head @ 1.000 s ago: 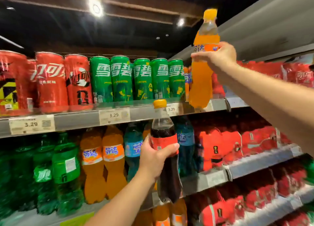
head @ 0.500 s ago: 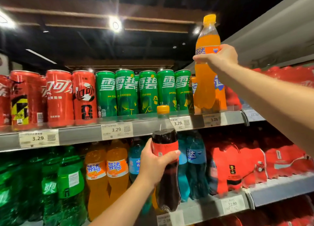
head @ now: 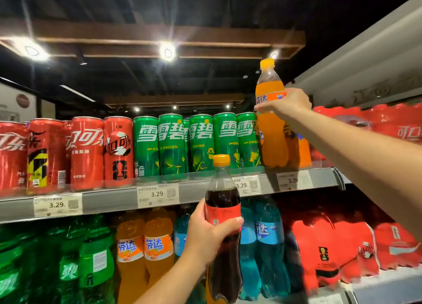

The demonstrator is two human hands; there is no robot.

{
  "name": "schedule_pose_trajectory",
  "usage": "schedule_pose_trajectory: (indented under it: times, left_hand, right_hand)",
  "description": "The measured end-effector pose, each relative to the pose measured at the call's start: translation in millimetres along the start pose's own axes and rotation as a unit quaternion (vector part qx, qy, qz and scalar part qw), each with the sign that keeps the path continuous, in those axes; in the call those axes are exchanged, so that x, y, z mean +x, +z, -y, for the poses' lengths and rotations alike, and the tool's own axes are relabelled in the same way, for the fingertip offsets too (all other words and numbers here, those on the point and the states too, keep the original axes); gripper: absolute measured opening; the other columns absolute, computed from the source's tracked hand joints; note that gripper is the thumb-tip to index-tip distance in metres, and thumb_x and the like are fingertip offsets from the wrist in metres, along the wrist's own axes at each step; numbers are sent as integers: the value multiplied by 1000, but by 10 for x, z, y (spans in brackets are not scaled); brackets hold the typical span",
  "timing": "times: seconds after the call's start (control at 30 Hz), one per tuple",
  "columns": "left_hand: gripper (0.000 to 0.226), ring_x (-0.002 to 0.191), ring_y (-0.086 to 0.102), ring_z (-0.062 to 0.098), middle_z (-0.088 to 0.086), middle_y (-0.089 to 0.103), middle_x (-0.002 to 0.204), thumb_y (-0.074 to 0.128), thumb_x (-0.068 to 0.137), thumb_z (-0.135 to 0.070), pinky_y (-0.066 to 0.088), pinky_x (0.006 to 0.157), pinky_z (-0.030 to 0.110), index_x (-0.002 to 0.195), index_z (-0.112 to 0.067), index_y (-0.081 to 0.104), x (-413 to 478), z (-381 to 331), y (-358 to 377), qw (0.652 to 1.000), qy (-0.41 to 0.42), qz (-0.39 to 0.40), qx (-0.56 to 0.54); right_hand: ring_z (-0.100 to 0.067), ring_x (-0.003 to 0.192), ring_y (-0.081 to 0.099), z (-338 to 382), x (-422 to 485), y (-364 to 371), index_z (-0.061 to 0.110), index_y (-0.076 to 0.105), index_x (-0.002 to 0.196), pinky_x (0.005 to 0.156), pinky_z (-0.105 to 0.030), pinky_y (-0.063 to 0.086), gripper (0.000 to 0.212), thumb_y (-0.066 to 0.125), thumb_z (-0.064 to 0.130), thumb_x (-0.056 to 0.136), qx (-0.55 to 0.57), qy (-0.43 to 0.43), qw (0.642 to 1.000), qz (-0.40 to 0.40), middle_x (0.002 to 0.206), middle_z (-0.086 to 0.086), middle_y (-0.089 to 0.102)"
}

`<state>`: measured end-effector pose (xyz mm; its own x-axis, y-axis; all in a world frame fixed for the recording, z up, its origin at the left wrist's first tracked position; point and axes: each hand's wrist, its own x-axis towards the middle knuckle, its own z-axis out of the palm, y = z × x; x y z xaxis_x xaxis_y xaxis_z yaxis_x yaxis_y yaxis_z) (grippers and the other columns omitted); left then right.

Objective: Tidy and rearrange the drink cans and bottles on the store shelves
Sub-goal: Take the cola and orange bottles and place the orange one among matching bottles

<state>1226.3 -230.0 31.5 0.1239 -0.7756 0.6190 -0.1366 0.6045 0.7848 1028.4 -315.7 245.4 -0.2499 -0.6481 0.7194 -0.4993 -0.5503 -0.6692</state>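
Gripping one bottle apiece: left hand (head: 206, 237) cola bottle (head: 225, 198), right hand (head: 288, 102) orange bottle (head: 271, 134).

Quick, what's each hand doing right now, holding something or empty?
Left hand: closed, holding the dark cola bottle.
Right hand: closed, holding the orange soda bottle.

The head camera is facing upward, close to the shelf (head: 109, 201). The ceiling (head: 205, 6) is filling the upper frame.

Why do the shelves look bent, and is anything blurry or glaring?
Head view: the wide lens bows the grey metal shelf rail; round ceiling spotlights flare white; the red shrink-wrapped packs at right smear, while the green drink cans look sharp.
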Motion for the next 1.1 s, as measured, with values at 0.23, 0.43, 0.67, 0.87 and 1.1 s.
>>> schedule_pose_trajectory:
  times: [0.23,0.43,0.67,0.87,1.1]
  left_hand:
    - [61,71,65,20,7,71,77,78,37,-42,55,68,35,88,-13,64,71,-40,123,999,3,-27,-20]
    - [60,65,64,14,1,69,70,77,36,-41,52,61,25,87,-12,63,63,-16,239,999,8,-27,-25]
    - [61,65,65,11,-1,70,72,77,37,-43,51,61,23,89,-15,63,17,-7,297,999,12,-23,-18]
    - [62,65,65,11,2,69,74,77,37,-42,53,62,23,90,-13,63,-21,-9,255,1000,14,-27,-6]
    - [62,78,66,24,7,69,83,77,38,-45,56,70,33,92,-18,62,-29,35,155,999,3,-34,22]
  right_hand:
    - [-20,94,62,-149,58,34,12,64,104,73,-32,49,63,81,55,62,-37,-3,999,10,100,-5,66]
    - [-22,95,59,-109,2,13,12,55,117,70,-33,47,74,78,59,65,-120,-47,991,-36,108,-6,62]
    - [-30,107,59,-79,-28,-1,9,47,125,83,-41,52,79,76,57,69,-164,-59,984,-25,119,-12,59]
    - [-29,106,61,-28,-10,28,6,53,120,82,-39,51,69,75,51,73,-184,-43,982,-10,115,-13,62]
    - [-30,108,59,-53,27,100,7,50,125,80,-38,50,69,73,50,76,-205,-42,978,-14,120,-14,60]
